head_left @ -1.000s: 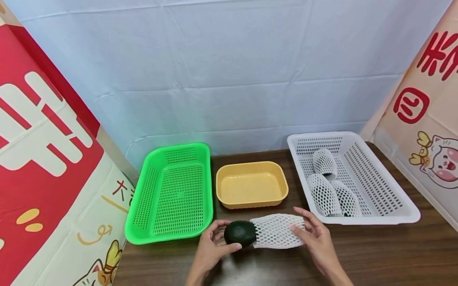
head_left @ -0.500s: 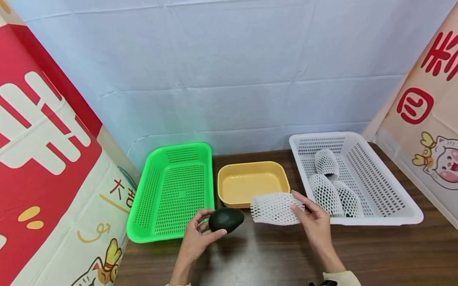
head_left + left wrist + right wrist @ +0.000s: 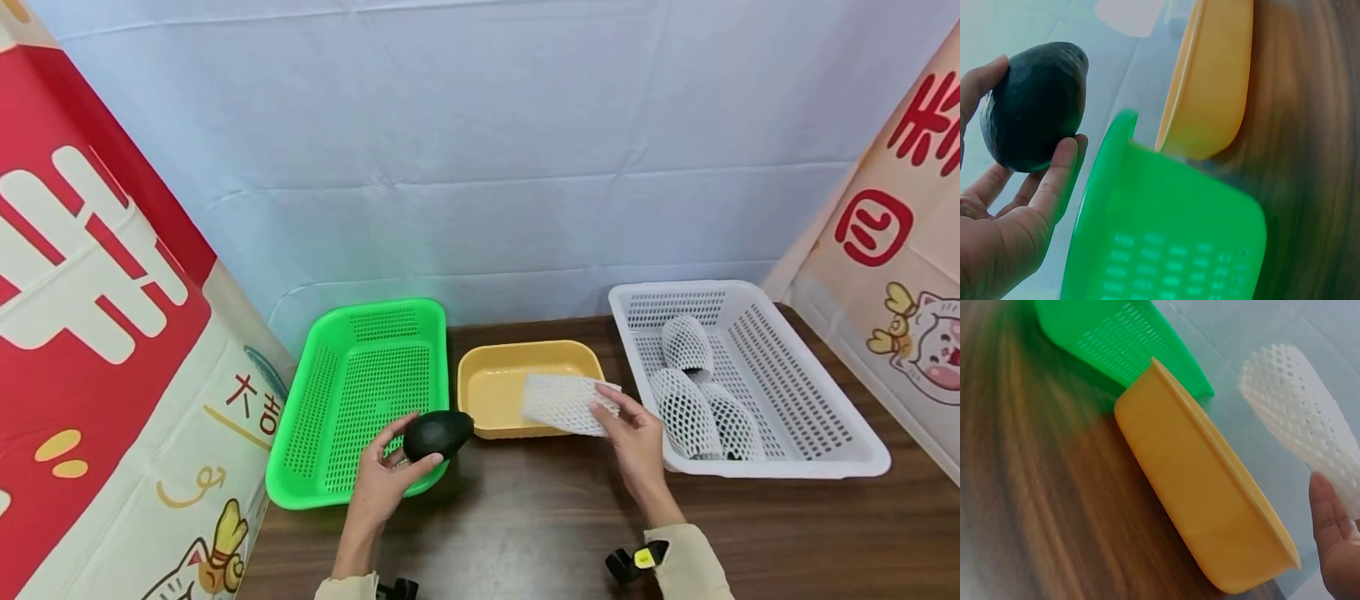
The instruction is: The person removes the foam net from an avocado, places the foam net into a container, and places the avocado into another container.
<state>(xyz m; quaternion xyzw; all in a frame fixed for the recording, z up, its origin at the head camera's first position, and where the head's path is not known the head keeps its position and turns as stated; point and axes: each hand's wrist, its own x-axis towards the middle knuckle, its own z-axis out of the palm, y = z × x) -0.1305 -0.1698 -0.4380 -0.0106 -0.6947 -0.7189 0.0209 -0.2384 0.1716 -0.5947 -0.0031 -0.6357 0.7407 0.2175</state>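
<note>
A dark green avocado [image 3: 438, 435] is held in my left hand [image 3: 382, 479], thumb on one side and fingers on the other. It hangs over the near right corner of the green basket [image 3: 352, 500]. The left wrist view shows the avocado [image 3: 1038, 103] bare, gripped above the basket's rim. My right hand [image 3: 633, 437] pinches one end of a white foam net sleeve [image 3: 566, 402], which overlaps the yellow tray [image 3: 487, 432] in the head view. In the right wrist view the net sleeve [image 3: 1300, 400] looks flattened and limp, above the tray's rim.
On the right stands a white basket [image 3: 817, 392] holding three fruits in foam nets [image 3: 684, 412]. A pale cloth [image 3: 480, 167] hangs behind, and printed panels flank both sides. The wooden table [image 3: 525, 517] runs in front of the containers.
The avocado has come out of the foam net sleeve. My left hand has carried it left toward the green basket, while my right hand has moved the sleeve up and left over the yellow tray.
</note>
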